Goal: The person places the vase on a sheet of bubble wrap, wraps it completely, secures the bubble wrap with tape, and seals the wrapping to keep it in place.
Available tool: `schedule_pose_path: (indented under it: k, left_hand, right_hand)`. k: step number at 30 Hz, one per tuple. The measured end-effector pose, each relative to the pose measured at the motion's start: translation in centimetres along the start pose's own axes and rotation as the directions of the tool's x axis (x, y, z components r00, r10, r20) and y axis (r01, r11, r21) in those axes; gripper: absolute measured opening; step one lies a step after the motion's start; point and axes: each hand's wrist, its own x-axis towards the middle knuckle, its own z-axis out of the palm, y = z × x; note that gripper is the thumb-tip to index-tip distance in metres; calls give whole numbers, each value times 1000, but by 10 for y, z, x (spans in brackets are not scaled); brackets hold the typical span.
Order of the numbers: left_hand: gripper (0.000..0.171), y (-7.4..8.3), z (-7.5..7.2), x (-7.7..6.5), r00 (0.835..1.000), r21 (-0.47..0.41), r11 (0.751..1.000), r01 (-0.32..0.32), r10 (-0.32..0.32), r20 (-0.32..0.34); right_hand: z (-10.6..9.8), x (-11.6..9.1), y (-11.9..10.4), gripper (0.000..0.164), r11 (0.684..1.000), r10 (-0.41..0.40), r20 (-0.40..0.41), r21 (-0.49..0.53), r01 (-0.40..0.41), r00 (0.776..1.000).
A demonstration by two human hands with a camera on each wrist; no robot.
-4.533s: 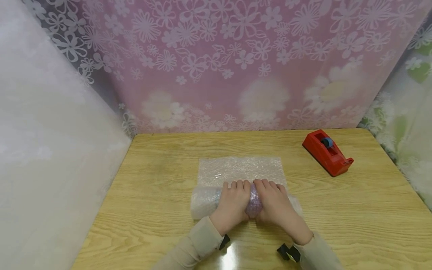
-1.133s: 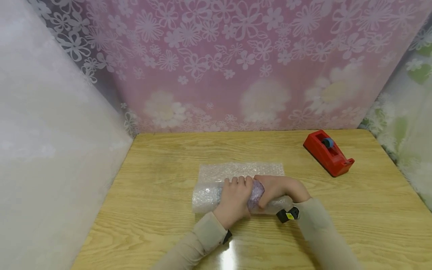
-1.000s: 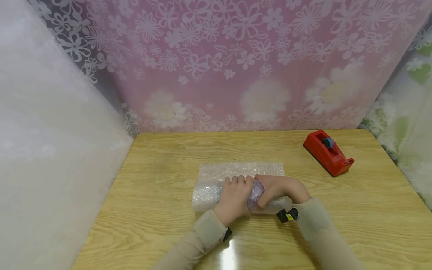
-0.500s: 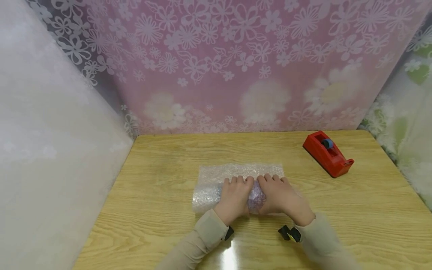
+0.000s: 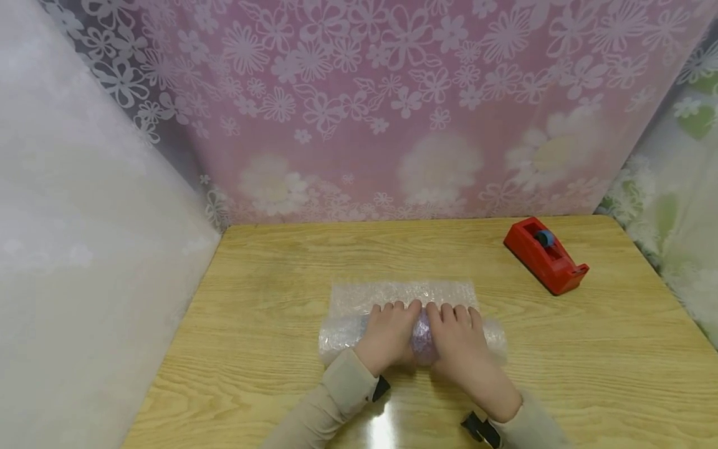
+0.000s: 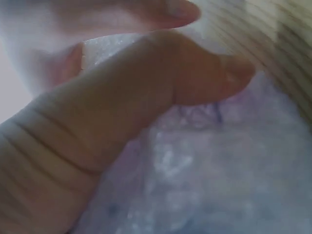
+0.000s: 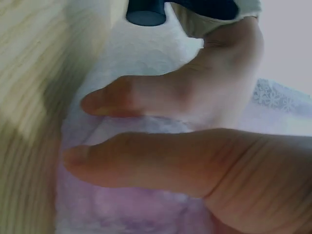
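Observation:
A roll of bubble wrap [image 5: 339,337] lies crosswise on the table, with something purple [image 5: 424,340] showing through its layers between the hands. Behind it stretches the flat, unrolled end of the bubble wrap [image 5: 392,292]. My left hand [image 5: 388,337] grips the roll left of its middle, fingers curled over the far side. Close beside it, my right hand [image 5: 464,349] grips the right part likewise. The left wrist view shows the left thumb [image 6: 146,92] along the wrapped thing. Both thumbs press its near side in the right wrist view, the right thumb [image 7: 141,161] nearer the camera.
A red tape dispenser [image 5: 544,255] with a blue roll of tape stands at the back right of the wooden table [image 5: 269,280]. A pink flowered curtain [image 5: 359,125] hangs behind the table, and a pale sheet [image 5: 101,249] hangs at the left.
The right hand, turned sideways at the roll's end a second ago, has swung round to lie over it. The roll has shifted slightly nearer. Less flat wrap shows than 4.5 seconds ago.

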Motion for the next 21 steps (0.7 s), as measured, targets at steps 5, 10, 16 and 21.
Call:
schedule_pose_path:
  k: [5,10,16,21]
  left_hand:
    - [88,2,-5,-1,997,-42,999,23,-21,70]
    - [85,2,-9,-1,995,-40,999,35,-31,100]
    - [83,3,-13,2,992,-56,998,42,-35,123]
    - [87,1,-15,6,990,-76,997,33,-23,139]
  right_hand:
    - [5,2,2,85,1000,-8,-30,3,8,1000]
    - [8,6,6,85,999,-11,-43,31,12,999]
    - [11,10,14,89,993,-24,-2,112,24,1000]
    - [9,15,21,92,991,-51,42,129,45,998]
